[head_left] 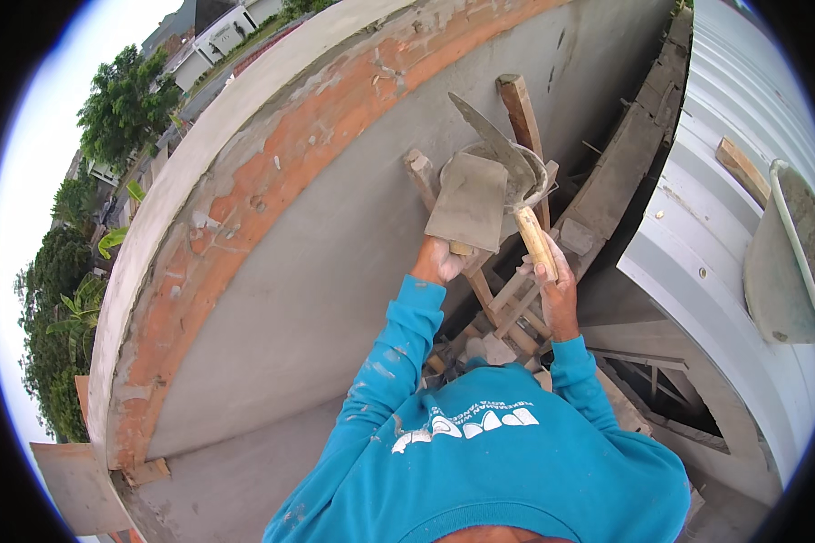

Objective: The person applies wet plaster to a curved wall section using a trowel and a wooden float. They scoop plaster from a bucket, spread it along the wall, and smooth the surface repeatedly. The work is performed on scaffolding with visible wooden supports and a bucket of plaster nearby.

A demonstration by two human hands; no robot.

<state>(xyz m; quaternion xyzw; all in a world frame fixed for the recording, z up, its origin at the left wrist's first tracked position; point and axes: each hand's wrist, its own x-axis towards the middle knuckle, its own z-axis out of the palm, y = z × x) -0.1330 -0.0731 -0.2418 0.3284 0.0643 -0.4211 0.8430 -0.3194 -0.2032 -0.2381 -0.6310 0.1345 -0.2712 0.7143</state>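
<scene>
My left hand [442, 261] is closed under the near edge of a grey, mortar-smeared hawk [469, 201], its board tilted toward me. A bit of wooden handle shows below the board. In my right hand [560, 288] is the pale wooden handle of a trowel [500, 145]. The blade points up and away to the left, over a round bucket [551, 184] with grey mortar in it. The hawk hides the bucket's near left part. Mortar dust coats my fingers.
A curved, grey-plastered wall [308, 262] with bare orange brick [235, 231] along its top runs at the left. Wooden posts [520, 113] surround the bucket. Corrugated metal roofing [688, 226] lies at the right, bearing another bucket [779, 262] and a wood offcut [743, 169]. Rubble [496, 348] lies below.
</scene>
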